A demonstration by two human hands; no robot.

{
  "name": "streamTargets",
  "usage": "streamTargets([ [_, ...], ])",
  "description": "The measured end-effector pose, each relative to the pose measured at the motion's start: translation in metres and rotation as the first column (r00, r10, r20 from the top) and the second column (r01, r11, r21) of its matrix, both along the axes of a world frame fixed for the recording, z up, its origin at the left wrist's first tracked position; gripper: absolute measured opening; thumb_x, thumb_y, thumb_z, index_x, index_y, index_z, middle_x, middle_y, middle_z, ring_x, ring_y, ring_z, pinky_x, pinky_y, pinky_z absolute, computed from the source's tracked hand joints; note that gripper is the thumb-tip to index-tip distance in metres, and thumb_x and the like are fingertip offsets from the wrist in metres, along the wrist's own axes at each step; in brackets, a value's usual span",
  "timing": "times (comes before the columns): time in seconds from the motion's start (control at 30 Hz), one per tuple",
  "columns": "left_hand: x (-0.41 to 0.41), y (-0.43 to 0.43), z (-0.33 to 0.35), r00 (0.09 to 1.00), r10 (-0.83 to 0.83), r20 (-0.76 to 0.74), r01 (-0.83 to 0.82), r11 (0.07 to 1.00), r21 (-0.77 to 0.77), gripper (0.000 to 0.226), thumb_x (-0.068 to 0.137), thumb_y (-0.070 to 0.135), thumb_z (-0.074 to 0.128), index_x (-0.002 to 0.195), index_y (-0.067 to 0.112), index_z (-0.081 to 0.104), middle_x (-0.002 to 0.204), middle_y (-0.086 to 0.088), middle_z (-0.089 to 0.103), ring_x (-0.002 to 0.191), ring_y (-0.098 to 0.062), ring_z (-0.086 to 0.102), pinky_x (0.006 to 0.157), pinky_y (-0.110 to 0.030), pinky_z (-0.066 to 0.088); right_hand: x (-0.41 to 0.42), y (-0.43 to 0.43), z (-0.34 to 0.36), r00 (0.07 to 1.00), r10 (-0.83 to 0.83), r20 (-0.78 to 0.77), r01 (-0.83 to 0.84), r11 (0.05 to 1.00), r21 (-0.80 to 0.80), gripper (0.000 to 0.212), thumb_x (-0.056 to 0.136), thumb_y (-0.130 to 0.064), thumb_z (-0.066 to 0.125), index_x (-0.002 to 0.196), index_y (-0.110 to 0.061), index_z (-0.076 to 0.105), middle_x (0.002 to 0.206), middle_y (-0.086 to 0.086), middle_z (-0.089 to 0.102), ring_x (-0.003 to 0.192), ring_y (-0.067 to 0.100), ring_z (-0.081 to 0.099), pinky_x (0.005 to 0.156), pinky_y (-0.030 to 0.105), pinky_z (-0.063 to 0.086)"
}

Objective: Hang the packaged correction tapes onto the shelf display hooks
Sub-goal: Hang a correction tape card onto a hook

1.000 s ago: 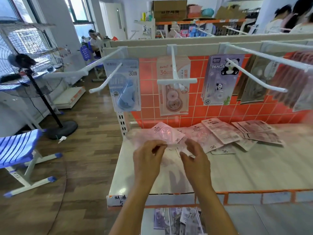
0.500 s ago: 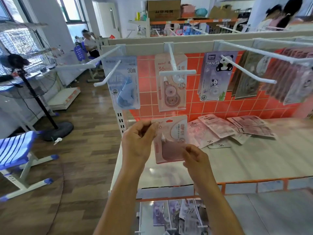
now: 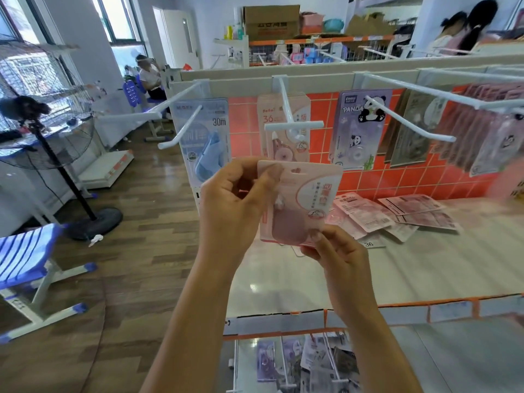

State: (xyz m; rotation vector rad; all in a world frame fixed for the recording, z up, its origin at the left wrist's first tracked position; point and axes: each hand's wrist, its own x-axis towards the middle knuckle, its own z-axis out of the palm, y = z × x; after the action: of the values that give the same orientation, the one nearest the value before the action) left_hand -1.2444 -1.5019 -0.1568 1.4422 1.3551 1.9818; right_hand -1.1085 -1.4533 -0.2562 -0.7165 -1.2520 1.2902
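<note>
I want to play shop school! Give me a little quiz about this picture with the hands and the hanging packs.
1. True or false: the left hand and the right hand both hold the pink pack.
2. Which pack hangs just right of the middle hook? A) a yellow duck pack B) the panda pack C) a green frog pack
3. Fill in: the loose pink packs lie on the white ___.

Key: 1 true; 2 B; 3 shelf.
</note>
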Motion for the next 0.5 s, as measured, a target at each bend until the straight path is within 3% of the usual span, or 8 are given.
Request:
streamTargets([
  [0.1, 0.005, -0.004, 0.011, 0.999, -0.013, -0.036, 0.014, 0.999, 0.044, 0.002, 0.083, 0.027, 0.067, 0.082, 0.026, 0.068, 0.077, 0.007, 0.071, 0.072, -0.015, 0.067, 0.062, -0.027, 0.057, 0.002, -0.002, 0.01, 0.999, -0.002, -0.051, 0.003, 1.0, 0.013, 0.02, 0.083, -0.018, 0.059, 0.093, -0.004, 0.068, 0.088, 0.002, 0.073, 0.084, 0.017, 0.068, 0.075, 0.025, 0.055],
  [0.2, 0.007, -0.005, 0.017, 0.997, 0.018, -0.079, -0.014, 0.999, 0.051, 0.006, 0.087, 0.024, 0.067, 0.082, 0.027, 0.067, 0.08, 0.004, 0.072, 0.074, -0.019, 0.068, 0.063, -0.034, 0.06, 0.003, -0.003, 0.017, 0.999, -0.003, -0.053, 0.005, 0.999, 0.032, 0.019, 0.082, -0.02, 0.058, 0.093, -0.007, 0.069, 0.09, 0.002, 0.074, 0.083, 0.018, 0.068, 0.074, 0.027, 0.056],
  [0.3, 0.009, -0.003, 0.022, 0.998, 0.041, -0.052, -0.04, 0.999, 0.027, 0.011, 0.081, 0.036, 0.066, 0.082, 0.026, 0.066, 0.081, 0.003, 0.073, 0.074, -0.02, 0.069, 0.065, -0.036, 0.06, 0.005, -0.005, 0.02, 1.0, -0.009, -0.028, 0.01, 0.999, 0.05, 0.017, 0.083, -0.022, 0.058, 0.09, -0.015, 0.072, 0.09, 0.003, 0.074, 0.081, 0.018, 0.068, 0.069, 0.027, 0.056],
  [0.5, 0.011, 0.002, 0.024, 0.997, 0.065, -0.047, -0.064, 0.998, 0.018, 0.018, 0.075, 0.042, 0.062, 0.082, 0.026, 0.065, 0.079, 0.006, 0.072, 0.073, -0.01, 0.068, 0.063, -0.023, 0.057, 0.006, -0.009, 0.024, 0.999, -0.024, -0.03, 0.026, 0.997, 0.069, 0.018, 0.083, -0.021, 0.058, 0.083, -0.026, 0.075, 0.084, -0.002, 0.073, 0.076, 0.013, 0.067, 0.064, 0.025, 0.055],
])
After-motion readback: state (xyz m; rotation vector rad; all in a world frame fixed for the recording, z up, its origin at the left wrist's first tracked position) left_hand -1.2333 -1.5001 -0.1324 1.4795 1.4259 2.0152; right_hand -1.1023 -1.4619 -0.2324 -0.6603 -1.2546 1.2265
